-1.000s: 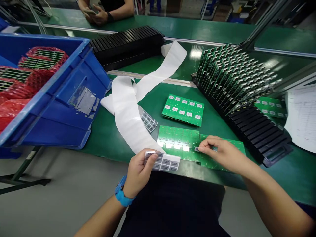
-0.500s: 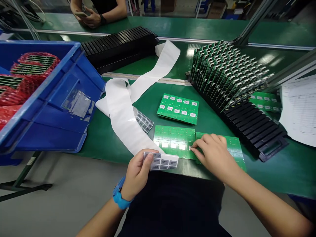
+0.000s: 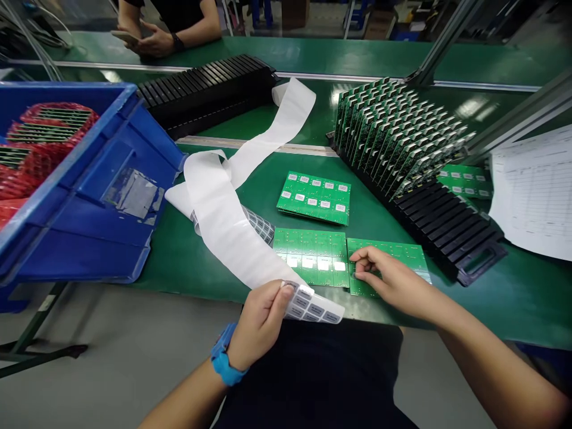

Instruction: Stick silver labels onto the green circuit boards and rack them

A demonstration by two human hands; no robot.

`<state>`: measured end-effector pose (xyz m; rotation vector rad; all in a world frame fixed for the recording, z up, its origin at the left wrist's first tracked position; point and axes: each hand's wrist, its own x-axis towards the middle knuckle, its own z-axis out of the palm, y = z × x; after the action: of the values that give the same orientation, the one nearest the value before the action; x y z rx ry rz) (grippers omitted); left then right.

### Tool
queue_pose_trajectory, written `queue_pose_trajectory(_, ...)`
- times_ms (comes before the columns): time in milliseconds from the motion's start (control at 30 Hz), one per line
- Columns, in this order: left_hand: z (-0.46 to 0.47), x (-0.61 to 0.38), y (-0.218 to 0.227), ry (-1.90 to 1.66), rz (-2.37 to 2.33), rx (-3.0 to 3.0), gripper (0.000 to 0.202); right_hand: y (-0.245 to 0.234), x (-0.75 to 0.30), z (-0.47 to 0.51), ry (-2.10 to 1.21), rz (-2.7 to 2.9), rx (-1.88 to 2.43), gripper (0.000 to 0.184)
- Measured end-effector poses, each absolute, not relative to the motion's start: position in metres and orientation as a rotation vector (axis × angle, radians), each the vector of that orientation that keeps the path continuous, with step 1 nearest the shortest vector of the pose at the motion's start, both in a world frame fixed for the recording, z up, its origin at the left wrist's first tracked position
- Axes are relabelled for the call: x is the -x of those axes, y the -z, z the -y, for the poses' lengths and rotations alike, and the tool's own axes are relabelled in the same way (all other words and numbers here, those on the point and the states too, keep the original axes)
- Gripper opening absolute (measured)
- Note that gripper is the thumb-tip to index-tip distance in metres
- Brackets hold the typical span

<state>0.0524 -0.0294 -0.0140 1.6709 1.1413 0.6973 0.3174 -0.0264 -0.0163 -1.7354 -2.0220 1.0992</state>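
My left hand pinches the end of a label strip between thumb and fingers, its printed grey labels facing up. From there the strip's white backing loops back across the bench. Just beyond the strip's end lies a green circuit board panel with a row of white labels, the rightmost being a label. My right hand hovers over a second green panel, thumb and forefinger apart with nothing visible between them. Part of that panel is hidden under the hand.
Behind the panels sits a stack of labelled panels. A black rack with upright boards stands at right, near paper sheets. At left are a blue bin with red-wrapped boards and another black rack. A person sits opposite.
My right hand has moved right, off the first panel, and its pinch has opened; a label shows where its fingertips were. My left hand has shifted slightly right, with the strip's end tilting downward.
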Motion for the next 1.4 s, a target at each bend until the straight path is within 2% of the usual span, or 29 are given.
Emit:
queue_pose_trajectory(200, 0.030, -0.067, 0.005, -0.585, -1.001, -1.639, 0.029, 0.026, -0.311, 0.042, -0.615, 2.190, 1.693, 0.006)
queue_pose_trajectory(300, 0.031, -0.072, 0.002, -0.536, -0.981, -1.721, 0.031, 0.018, -0.300, 0.051, -0.372, 2.030, 1.645, 0.006)
queue_pose_trajectory(333, 0.031, -0.074, 0.001, -0.518, -0.984, -1.758, 0.031, 0.013, -0.295, 0.052, -0.400, 1.968, 1.617, 0.009)
queue_pose_trajectory(400, 0.031, -0.075, 0.002, -0.485, -1.000, -1.837, 0.030, 0.001, -0.280, 0.051, -0.658, 1.888, 1.526, 0.016)
queue_pose_trajectory(500, 0.033, -0.075, 0.006, -0.464, -1.054, -1.945, 0.030, -0.013, -0.256, 0.045, -1.138, 1.761, 1.424, 0.011)
queue_pose_trajectory(600, 0.034, -0.072, 0.013, -0.499, -1.113, -2.027, 0.033, -0.018, -0.248, 0.039, -1.308, 1.618, 1.429, 0.014)
queue_pose_trajectory(767, 0.035, -0.065, 0.020, -0.631, -1.164, -2.053, 0.036, -0.018, -0.295, 0.031, -1.125, 1.484, 1.599, 0.018)
queue_pose_trajectory(933, 0.032, -0.060, 0.020, -0.722, -1.221, -1.903, 0.035, -0.012, -0.348, 0.025, -1.158, 1.841, 1.948, 0.025)
queue_pose_trajectory(1300, 0.031, -0.061, 0.021, -0.721, -1.239, -1.857, 0.034, 0.001, -0.350, 0.024, -1.100, 2.079, 1.933, 0.022)
queue_pose_trajectory(1400, 0.030, -0.061, 0.021, -0.728, -1.241, -1.858, 0.034, 0.005, -0.346, 0.027, -0.983, 2.144, 1.942, 0.021)
